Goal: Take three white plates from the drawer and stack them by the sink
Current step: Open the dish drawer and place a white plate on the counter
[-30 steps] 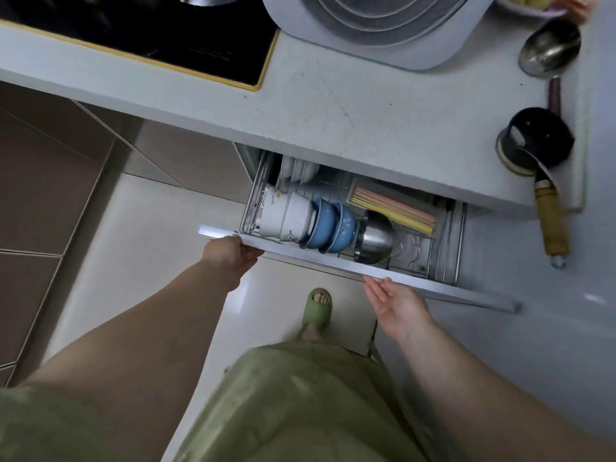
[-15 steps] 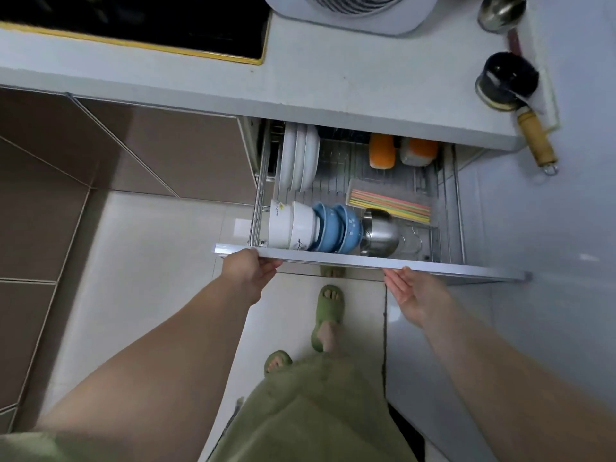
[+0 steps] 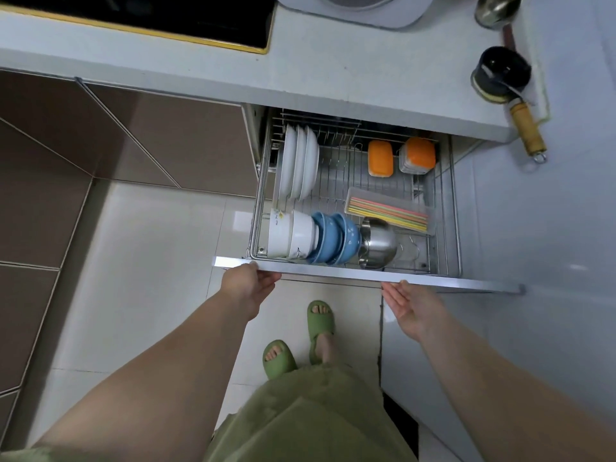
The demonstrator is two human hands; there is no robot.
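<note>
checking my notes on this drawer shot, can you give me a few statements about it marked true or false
1. The white plates stand on edge in the rack at the drawer's back left. True.
2. The left hand is lifting a plate out. False: it grips the drawer front, near its left end.
3. The blue bowls sit between the white bowls and a steel bowl. True.
4. The right hand holds the striped sticks. False: it is open, palm up, at the drawer front; the striped sticks lie in a clear tray in the drawer.
5. The drawer is shut. False: it is pulled out.
</note>
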